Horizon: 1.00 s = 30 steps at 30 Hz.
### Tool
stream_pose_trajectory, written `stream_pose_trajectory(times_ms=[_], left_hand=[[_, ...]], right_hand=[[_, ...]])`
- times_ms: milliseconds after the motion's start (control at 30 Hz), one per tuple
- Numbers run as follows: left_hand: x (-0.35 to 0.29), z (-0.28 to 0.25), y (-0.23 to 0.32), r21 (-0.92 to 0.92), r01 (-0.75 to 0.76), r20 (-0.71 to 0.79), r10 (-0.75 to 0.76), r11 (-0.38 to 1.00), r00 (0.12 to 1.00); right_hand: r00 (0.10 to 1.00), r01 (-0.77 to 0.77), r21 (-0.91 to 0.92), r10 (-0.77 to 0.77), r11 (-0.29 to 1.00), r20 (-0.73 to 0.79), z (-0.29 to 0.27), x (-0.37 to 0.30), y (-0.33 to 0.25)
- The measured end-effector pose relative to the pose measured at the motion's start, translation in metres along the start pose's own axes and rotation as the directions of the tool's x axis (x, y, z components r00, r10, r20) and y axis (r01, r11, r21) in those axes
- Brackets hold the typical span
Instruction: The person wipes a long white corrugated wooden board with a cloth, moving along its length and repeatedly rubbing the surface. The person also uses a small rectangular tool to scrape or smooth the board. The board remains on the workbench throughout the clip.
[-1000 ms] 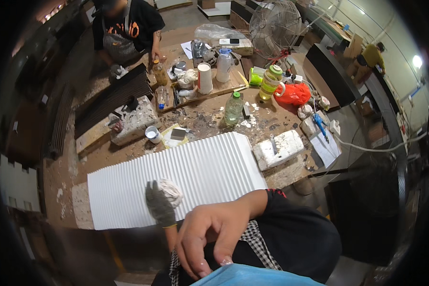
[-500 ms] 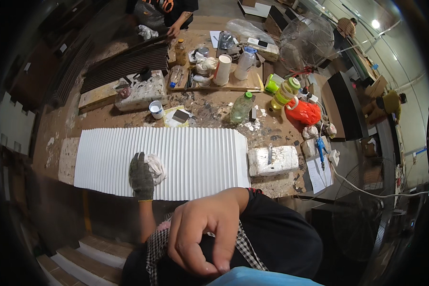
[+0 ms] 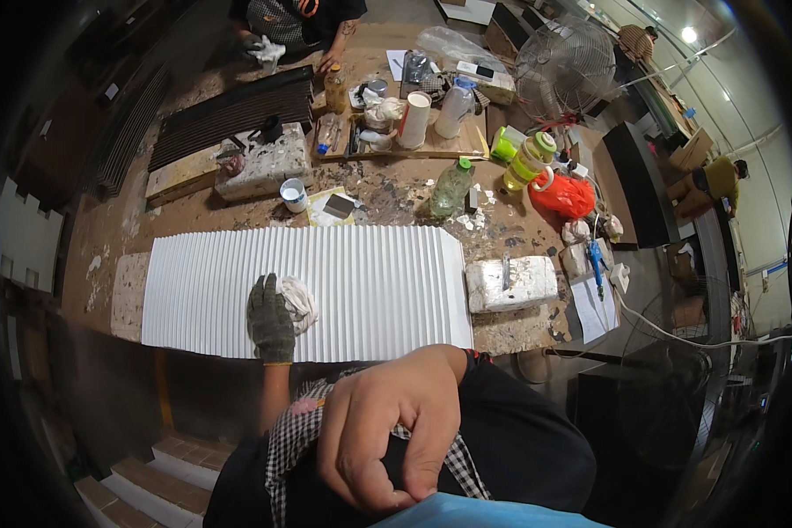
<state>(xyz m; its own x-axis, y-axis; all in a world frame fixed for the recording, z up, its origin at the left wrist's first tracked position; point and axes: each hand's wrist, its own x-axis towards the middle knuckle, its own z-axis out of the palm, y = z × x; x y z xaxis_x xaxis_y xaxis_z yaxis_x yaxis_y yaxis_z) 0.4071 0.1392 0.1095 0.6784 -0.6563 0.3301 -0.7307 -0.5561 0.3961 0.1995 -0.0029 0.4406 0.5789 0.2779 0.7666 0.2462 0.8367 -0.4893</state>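
Observation:
A long white fluted panel (image 3: 211, 290) lies crosswise on the workbench in front of me. My left hand (image 3: 271, 321), in a dark grey-green knit glove, rests on the panel with its fingers pointing away from me. A crumpled white rag (image 3: 300, 306) is tucked against its thumb side, pressed on the ridges; part of it is hidden beneath the hand. My right hand (image 3: 392, 431) is bare and close to my body. Its fingers are curled, and the thumb and forefinger pinch at the upper edge of a light blue face mask (image 3: 493, 512).
Right of the panel sits a white paint-spotted block (image 3: 512, 283). Beyond it stand a green-capped bottle (image 3: 451, 189), a white paint cup (image 3: 293, 195) and a red bag (image 3: 565, 195). A co-worker (image 3: 299, 31) stands across the bench by dark slatted panels (image 3: 229, 123).
My left hand and the rag have slid slightly to the right over the panel. The right hand keeps its pinch. Across the bench, the co-worker's gloved hand has shifted; the whole view has moved a little.

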Motion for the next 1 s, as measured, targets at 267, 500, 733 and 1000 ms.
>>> stream_pose_trajectory(times_ms=[267, 500, 733, 1000], left_hand=[[-0.001, 0.002, -0.002, -0.033, -0.021, -0.022, 0.021, 0.999, 1.000], [0.001, -0.006, 0.003, 0.086, -0.082, -0.045, 0.086, 0.993, 0.995], [-0.001, -0.014, 0.008, 0.036, -0.098, -0.136, 0.102, 0.994, 0.985], [-0.002, -0.015, 0.010, -0.004, -0.052, -0.105, 0.051, 0.999, 0.993]], right_hand=[[0.993, 0.082, -0.124, -0.071, 0.989, 0.089, -0.012, 0.000, 0.001], [0.877, 0.370, -0.464, -0.467, 0.805, -0.110, -0.001, 0.000, -0.004], [0.782, 0.590, -0.671, -0.525, 0.450, 0.335, 0.009, 0.019, -0.020], [0.845, 0.469, -0.834, -0.423, 0.291, 0.328, 0.028, 0.040, -0.015]])
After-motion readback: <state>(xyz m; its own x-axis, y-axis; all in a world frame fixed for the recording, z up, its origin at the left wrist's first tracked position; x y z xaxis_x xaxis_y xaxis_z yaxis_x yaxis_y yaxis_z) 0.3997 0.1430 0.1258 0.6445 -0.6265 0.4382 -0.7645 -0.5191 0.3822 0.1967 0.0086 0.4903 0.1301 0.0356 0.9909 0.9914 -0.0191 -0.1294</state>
